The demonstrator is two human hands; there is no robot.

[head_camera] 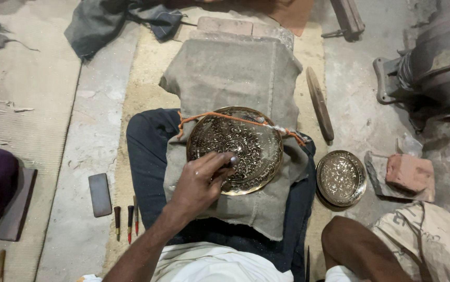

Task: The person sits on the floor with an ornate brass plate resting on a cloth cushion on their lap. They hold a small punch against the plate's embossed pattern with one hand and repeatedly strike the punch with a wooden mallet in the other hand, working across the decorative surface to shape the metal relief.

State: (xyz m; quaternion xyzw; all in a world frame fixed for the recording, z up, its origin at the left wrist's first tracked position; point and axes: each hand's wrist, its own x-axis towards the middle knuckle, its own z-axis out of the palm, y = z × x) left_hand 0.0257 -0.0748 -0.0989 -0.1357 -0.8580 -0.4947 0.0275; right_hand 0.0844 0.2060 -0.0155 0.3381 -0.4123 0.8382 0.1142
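Note:
A round engraved brass plate (pixel 246 141) lies on a grey cloth-covered block (pixel 230 73) between my legs, with an orange cord (pixel 209 116) stretched across its upper edge. My left hand (pixel 201 183) reaches in from the lower left. Its fingers are pinched together and the fingertips rest on the plate's middle. I cannot see anything held between them. Of my right arm only a bent bare part (pixel 358 248) shows at the bottom right; the hand is out of frame.
A smaller engraved brass dish (pixel 341 178) sits on the floor to the right, beside a brick (pixel 410 172) and a long wooden stick (pixel 320 104). To the left lie three small wooden-handled tools (pixel 126 222) and a dark flat stone (pixel 99 194). A heavy metal machine (pixel 439 68) stands at the upper right.

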